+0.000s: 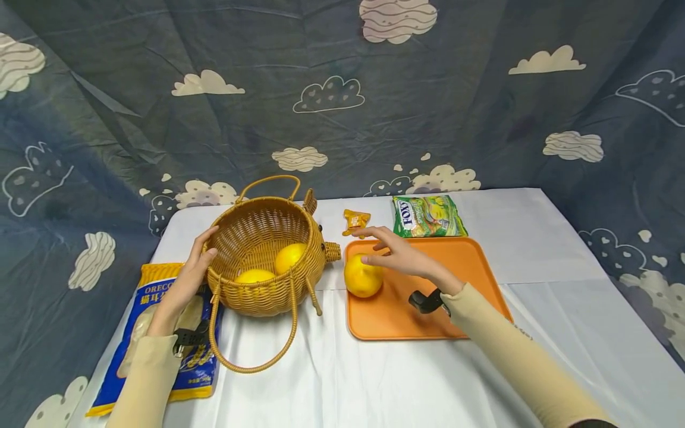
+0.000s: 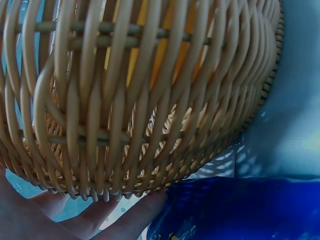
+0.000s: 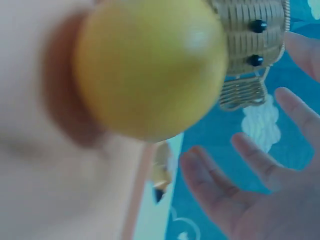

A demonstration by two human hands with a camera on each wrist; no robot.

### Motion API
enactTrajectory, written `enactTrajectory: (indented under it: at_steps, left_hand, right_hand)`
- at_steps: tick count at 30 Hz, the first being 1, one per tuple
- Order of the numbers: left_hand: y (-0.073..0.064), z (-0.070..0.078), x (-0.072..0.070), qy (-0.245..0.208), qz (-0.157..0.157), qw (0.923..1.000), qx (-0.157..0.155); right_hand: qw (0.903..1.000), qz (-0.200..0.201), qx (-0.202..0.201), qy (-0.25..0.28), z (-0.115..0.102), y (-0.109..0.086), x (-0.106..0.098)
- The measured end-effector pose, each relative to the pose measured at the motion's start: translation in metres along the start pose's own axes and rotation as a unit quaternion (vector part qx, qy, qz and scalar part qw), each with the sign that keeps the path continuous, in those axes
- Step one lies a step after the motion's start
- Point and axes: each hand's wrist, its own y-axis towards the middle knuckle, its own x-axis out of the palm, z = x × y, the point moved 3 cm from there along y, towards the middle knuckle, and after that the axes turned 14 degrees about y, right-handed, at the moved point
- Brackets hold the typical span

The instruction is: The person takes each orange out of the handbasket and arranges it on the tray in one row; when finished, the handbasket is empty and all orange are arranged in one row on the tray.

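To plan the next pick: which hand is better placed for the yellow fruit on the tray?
Probably the right hand: it is open, close beside that yellow fruit, while the left hand touches the basket.

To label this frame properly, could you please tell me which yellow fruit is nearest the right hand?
The yellow fruit on the orange tray, by the right hand; the other two lie inside the wicker basket.

Head view forward and down, wrist views close-up, wicker basket in all
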Motion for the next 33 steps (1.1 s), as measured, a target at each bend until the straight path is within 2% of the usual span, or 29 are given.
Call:
enactTrajectory:
  at_steps: [5,8,13,17,20,23,29,33]
  left_hand:
    - [0.001,-0.002,0.0,-0.004,0.0,1.0,0.003]
    - [0.001,-0.002,0.0,-0.001,0.0,1.0,0.001]
    - [0.001,-0.002,-0.001,0.01,-0.001,0.9999,-0.004]
    - [0.002,-0.001,-0.001,0.019,-0.001,0.9998,-0.009]
    - [0.003,0.0,0.0,0.02,-0.001,0.9997,-0.014]
    - [0.003,-0.001,0.0,0.018,-0.002,0.9997,-0.016]
    - [0.002,-0.002,-0.001,0.014,-0.002,0.9998,-0.014]
    - [0.002,-0.001,0.001,0.006,0.0,0.9999,-0.015]
  right_hand:
    - [0.9992,-0.007,-0.029,0.027,-0.022,0.027,-0.003]
    - [0.9971,-0.034,-0.033,0.06,-0.038,0.049,-0.003]
    - [0.9865,-0.122,-0.041,0.101,-0.07,0.091,0.005]
    - [0.9743,-0.202,-0.029,0.095,-0.086,0.123,0.02]
    - [0.9625,-0.255,0.01,0.092,-0.091,0.144,0.032]
    - [0.9495,-0.292,0.069,0.092,-0.089,0.16,0.045]
    - [0.9191,-0.321,0.219,0.067,-0.082,0.177,0.065]
    - [0.8988,-0.336,0.281,0.028,-0.08,0.183,0.072]
